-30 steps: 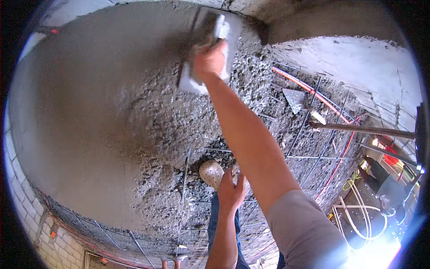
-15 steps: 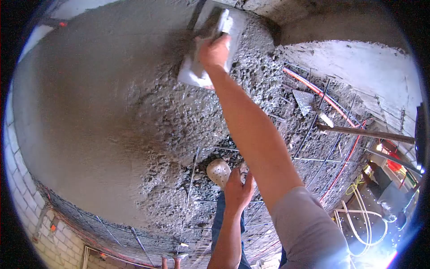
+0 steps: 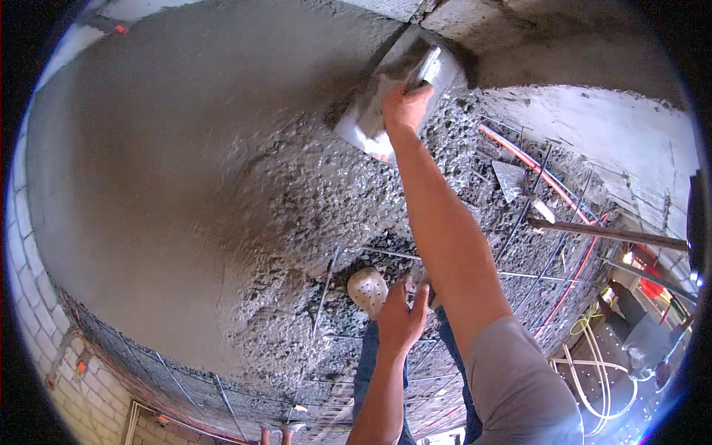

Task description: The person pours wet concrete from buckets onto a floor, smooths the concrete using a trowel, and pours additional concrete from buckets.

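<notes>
My right hand grips the handle of a plastering trowel, its broad flat blade lying on the wet concrete near the wall at the top. To the left the concrete is smooth; under and below the blade it is rough and stony. My left hand hangs low in front of my legs, thumb and fingers apart, holding nothing. Close by it is my perforated light shoe, standing on the gravelly mix.
A pointed trowel lies on rough concrete to the right, beside red and white conduits. Steel bars stick out across the unsmoothed part. A wooden pole juts in at right, near another person and looped pale hoses.
My right hand has slid the plastering trowel to the right and slightly down in view, along the wall edge. My left hand has shifted slightly to the right.
</notes>
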`<state>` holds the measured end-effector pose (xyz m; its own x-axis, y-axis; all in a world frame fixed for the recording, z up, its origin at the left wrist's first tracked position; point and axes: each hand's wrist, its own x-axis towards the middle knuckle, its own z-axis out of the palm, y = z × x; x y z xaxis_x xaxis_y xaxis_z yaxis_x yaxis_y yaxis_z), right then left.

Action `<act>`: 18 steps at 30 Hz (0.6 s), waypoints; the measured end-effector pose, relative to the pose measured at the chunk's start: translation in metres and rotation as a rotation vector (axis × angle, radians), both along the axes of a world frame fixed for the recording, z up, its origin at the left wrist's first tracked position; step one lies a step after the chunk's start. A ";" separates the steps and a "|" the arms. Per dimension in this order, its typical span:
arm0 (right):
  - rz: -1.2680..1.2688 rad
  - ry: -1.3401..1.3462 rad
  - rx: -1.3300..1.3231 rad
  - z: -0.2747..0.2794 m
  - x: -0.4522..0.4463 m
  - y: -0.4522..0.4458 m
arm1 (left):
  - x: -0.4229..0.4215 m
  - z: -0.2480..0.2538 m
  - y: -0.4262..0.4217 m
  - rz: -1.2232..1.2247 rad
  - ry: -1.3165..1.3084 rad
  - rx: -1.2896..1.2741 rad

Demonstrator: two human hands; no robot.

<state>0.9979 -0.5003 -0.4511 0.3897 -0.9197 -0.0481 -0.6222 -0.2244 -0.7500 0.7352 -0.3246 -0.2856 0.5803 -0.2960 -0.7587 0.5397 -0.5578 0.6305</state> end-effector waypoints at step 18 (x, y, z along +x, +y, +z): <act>0.269 -0.228 0.376 0.027 0.067 0.085 | -0.023 -0.022 0.014 -0.158 -0.071 -0.037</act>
